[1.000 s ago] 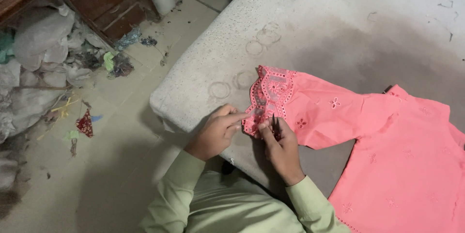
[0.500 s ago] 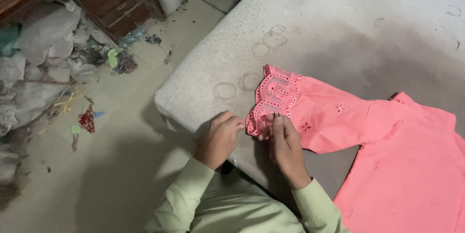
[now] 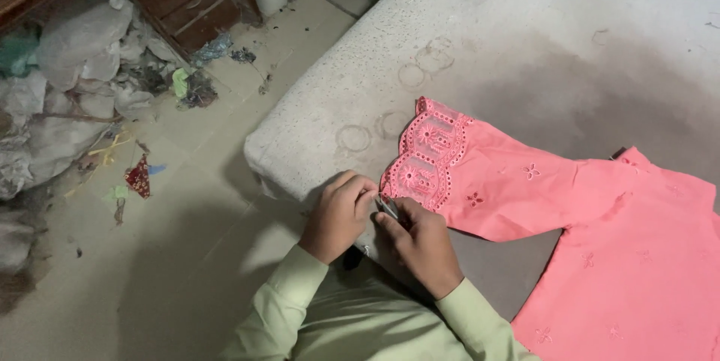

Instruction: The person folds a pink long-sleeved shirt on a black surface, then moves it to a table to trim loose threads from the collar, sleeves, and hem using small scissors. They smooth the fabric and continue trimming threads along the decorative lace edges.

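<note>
Both hands pinch at the lace cuff of the pink garment: left hand and right hand have drawn together, the right gripping a small metal tool.

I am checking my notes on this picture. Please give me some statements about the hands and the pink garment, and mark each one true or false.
1. The pink garment lies on a grey padded surface. True.
2. Both hands meet at the embroidered sleeve cuff. True.
3. The left hand rests on the floor. False: it is at the cuff's lower edge.
4. The right hand holds a large hammer. False: only a small thin metal tool shows there.
5. The sleeves on the person's arms are pale green. True.
</note>
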